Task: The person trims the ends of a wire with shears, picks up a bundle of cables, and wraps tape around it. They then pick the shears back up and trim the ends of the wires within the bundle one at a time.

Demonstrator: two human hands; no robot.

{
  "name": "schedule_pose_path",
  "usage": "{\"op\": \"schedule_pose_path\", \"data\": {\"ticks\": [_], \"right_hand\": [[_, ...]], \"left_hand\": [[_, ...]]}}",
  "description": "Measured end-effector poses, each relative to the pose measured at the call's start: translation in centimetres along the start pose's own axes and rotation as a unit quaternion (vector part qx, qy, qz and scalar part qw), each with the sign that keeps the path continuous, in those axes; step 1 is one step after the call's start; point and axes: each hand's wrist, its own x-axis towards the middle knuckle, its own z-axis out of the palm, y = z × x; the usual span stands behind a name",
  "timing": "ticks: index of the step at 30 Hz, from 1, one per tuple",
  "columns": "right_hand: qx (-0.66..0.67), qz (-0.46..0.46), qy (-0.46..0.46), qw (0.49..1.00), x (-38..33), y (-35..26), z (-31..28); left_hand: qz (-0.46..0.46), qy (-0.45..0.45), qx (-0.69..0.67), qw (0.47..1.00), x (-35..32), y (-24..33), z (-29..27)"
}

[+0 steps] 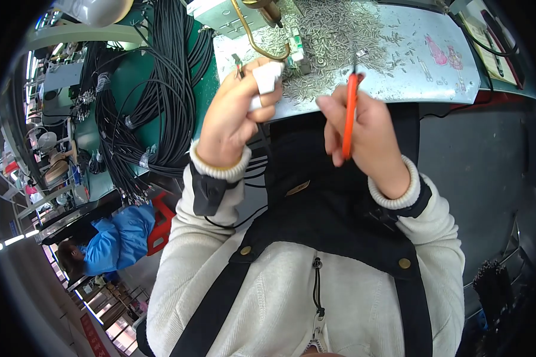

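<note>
The left hand (232,122) is closed tight on a thin black wire (261,135), near 11 o'clock in the picture; its fingers wear white tape (267,79); the wire's tip (238,64) sticks up above the thumb. The right hand (369,134), at 1 o'clock, holds orange cutters (350,116) in a tight grip, points up. Behind both hands the surface (446,65) holds a pile of small metal pins (333,35); black cables (161,95) lie at 10 o'clock.

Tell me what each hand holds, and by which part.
The left hand pinches a thin black cable near its end. The right hand holds an orange-handled tool by its handles.
</note>
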Motion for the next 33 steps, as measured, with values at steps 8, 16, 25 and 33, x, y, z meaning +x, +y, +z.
{"op": "schedule_pose_path", "data": {"ticks": [8,16,25,33], "right_hand": [[-0.028,-0.042,0.034,0.998,6.0,-1.1,-1.1],[0.002,-0.039,0.015,0.999,6.3,-1.5,-0.5],[0.019,-0.035,0.050,0.998,6.4,-1.2,0.0],[0.010,-0.035,0.051,0.998,6.2,-1.2,-0.1]], "left_hand": [[-0.020,0.015,0.013,1.000,2.3,1.2,0.5],[-0.019,-0.002,0.044,0.999,2.7,1.7,0.1],[0.027,0.022,0.071,0.997,2.4,1.0,-0.3],[0.034,0.034,0.068,0.997,2.4,1.0,0.3]]}}
